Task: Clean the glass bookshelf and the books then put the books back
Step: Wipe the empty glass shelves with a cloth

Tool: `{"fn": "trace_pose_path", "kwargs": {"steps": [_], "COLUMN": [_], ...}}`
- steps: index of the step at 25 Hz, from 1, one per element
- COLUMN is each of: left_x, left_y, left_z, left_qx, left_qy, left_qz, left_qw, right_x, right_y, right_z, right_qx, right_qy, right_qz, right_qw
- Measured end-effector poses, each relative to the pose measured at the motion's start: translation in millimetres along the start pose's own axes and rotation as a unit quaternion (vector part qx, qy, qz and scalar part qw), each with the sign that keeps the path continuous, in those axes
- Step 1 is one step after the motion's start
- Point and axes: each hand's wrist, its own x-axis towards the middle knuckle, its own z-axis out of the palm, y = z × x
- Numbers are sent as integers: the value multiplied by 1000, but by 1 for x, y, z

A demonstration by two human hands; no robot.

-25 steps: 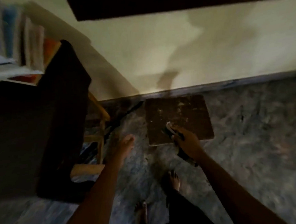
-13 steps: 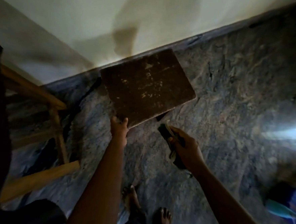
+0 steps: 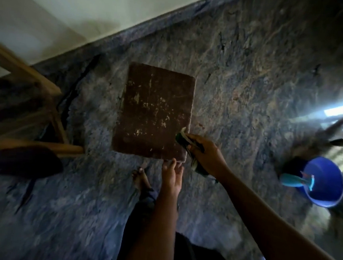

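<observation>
The right hand [image 3: 205, 152] grips a cloth [image 3: 183, 137] at the near right corner of the book [image 3: 155, 112]; the left hand [image 3: 171, 176], apparently flat, touches its near edge.

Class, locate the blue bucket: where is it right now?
In the head view the blue bucket stands on the floor at the far right, right of the brown book and the right hand gripping a cloth.
</observation>
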Motion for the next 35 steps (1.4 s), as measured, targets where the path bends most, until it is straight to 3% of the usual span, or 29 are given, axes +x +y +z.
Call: {"fn": "trace_pose_path", "kwargs": {"steps": [2,4,9,14,16,19,29,35], "left_x": [-27,-68,-172,-213,-225,-236,-232,-218], "left_y": [12,41,140,248,295,360,525,586], "left_z": [-21,-37,-66,-52,-32,-7,103,190], "left_qx": [106,247,460,522,557,635,648,580], "left_qy": [0,20,36,32,4,-28,-50,-72], "left_qz": [-43,-29,205,356,405,478,604,688], "left_qw": [993,968,863,774,725,607,461,431], "right_x": [-28,-55,-85,-44,-17,20,92,163], "right_y": [5,3,-36,-143,-194,-255,-425,-543], "right_z": [5,7,13,15,16,10,-70,-137], "right_qx": [1,-3,24,48,48,52,74,19], "right_qy": [-52,-91,-109,-48,-36,-12,115,181], "right_qz": [-12,-31,-90,-175,-213,-241,-309,-366], "right_qw": [999,995,990,982,975,969,941,912]}}
